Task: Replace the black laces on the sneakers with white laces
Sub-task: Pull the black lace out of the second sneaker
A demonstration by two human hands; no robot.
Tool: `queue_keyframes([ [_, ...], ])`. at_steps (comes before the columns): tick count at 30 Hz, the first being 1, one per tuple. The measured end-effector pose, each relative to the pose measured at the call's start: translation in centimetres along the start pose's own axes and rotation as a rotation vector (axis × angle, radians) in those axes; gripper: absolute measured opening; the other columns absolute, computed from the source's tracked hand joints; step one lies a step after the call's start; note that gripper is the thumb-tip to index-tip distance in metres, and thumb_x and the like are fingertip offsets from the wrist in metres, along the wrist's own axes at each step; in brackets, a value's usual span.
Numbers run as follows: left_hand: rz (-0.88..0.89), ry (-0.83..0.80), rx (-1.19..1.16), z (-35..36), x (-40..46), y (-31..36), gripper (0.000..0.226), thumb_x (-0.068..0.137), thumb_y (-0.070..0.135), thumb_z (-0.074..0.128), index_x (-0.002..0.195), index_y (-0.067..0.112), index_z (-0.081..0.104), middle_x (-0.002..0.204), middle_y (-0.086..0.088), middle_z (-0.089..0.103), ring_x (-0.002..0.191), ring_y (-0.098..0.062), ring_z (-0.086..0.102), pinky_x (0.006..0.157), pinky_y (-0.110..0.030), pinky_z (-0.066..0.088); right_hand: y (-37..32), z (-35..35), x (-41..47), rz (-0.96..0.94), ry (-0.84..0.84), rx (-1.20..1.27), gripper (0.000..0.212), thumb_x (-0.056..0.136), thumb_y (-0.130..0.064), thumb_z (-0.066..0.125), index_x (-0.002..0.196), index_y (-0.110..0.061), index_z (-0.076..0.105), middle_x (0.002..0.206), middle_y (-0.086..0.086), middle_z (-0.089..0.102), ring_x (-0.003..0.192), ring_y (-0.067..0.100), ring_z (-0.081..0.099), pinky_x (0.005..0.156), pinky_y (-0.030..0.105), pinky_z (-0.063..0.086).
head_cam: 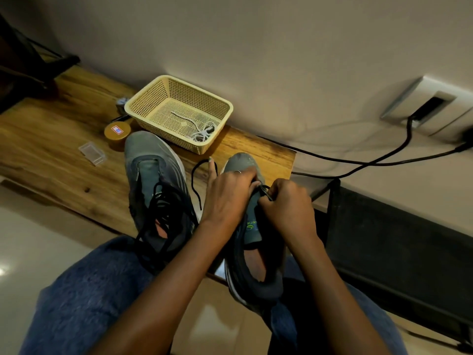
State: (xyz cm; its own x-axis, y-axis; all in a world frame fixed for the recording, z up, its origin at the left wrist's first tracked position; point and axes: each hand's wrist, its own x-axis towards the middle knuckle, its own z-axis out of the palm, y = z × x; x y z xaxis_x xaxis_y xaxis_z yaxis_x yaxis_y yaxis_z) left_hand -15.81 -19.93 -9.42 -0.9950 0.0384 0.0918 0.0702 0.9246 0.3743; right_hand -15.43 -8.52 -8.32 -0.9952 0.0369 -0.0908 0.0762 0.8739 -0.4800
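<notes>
The grey sneaker (252, 226) under my fingers is worn, dark round the collar, with green lettering on its tongue. Its long axis runs away from me, toe toward the wall, heel on my lap. My left hand (227, 193) curls over its forefoot, gripping it, one finger stretched straight past the toe's left side. My right hand (288, 206) pinches the black lace (265, 193) just beside my left fingertips. A loose lace end (197, 185) loops left of my left hand. Beyond it lies the other sneaker (156, 180), and further off the basket (143, 98) holds the white laces (203, 133).
</notes>
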Motion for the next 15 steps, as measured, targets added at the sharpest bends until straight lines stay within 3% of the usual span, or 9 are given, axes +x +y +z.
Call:
queue_keyframes([
  [2,-0.053,0.053,-0.144,-0.04,-0.09,0.18,0.024,0.100,0.032,0.043,0.106,0.012,0.054,0.072,-0.005,0.062,0.081,-0.032,0.062,0.116,-0.046,0.017,0.00,-0.03,0.02,0.018,0.002,0.011,0.012,0.083,-0.016,0.059,0.075,-0.009,0.054,0.078,0.010,0.058,0.076,0.028,0.057,0.063,0.036,0.045],
  [5,-0.165,0.138,-0.383,-0.06,0.02,0.24,0.019,0.101,0.023,0.042,0.105,0.006,0.051,0.071,0.000,0.052,0.072,-0.033,0.054,0.094,-0.047,0.036,0.08,0.06,0.07,0.034,0.001,0.009,0.012,0.083,-0.017,0.060,0.077,-0.007,0.056,0.080,0.012,0.060,0.077,0.030,0.058,0.065,0.037,0.047],
  [7,-0.155,0.061,-0.365,-0.01,0.07,0.16,0.018,0.100,0.027,0.044,0.106,0.012,0.051,0.074,0.002,0.054,0.073,-0.027,0.054,0.089,-0.048,0.040,0.09,0.16,0.10,0.026,-0.001,0.005,0.012,0.082,-0.016,0.059,0.078,-0.006,0.057,0.081,0.013,0.061,0.079,0.031,0.058,0.065,0.037,0.048],
  [11,-0.111,-0.056,-0.242,0.29,0.05,-0.14,0.021,0.091,0.037,0.058,0.109,0.026,0.058,0.105,-0.001,0.066,0.107,-0.023,0.055,0.097,-0.044,0.040,-0.13,0.09,0.03,-0.002,-0.017,-0.010,0.012,0.085,-0.017,0.059,0.078,-0.007,0.059,0.079,0.012,0.060,0.077,0.029,0.058,0.060,0.031,0.040],
  [15,-0.035,-0.016,-0.204,0.48,0.03,-0.54,0.022,0.087,0.029,0.067,0.108,0.028,0.067,0.109,0.003,0.068,0.106,-0.021,0.058,0.096,-0.046,0.044,-0.18,0.11,-0.11,-0.006,-0.032,-0.020,0.010,0.084,-0.016,0.058,0.081,-0.007,0.058,0.082,0.012,0.059,0.079,0.029,0.057,0.062,0.033,0.042],
])
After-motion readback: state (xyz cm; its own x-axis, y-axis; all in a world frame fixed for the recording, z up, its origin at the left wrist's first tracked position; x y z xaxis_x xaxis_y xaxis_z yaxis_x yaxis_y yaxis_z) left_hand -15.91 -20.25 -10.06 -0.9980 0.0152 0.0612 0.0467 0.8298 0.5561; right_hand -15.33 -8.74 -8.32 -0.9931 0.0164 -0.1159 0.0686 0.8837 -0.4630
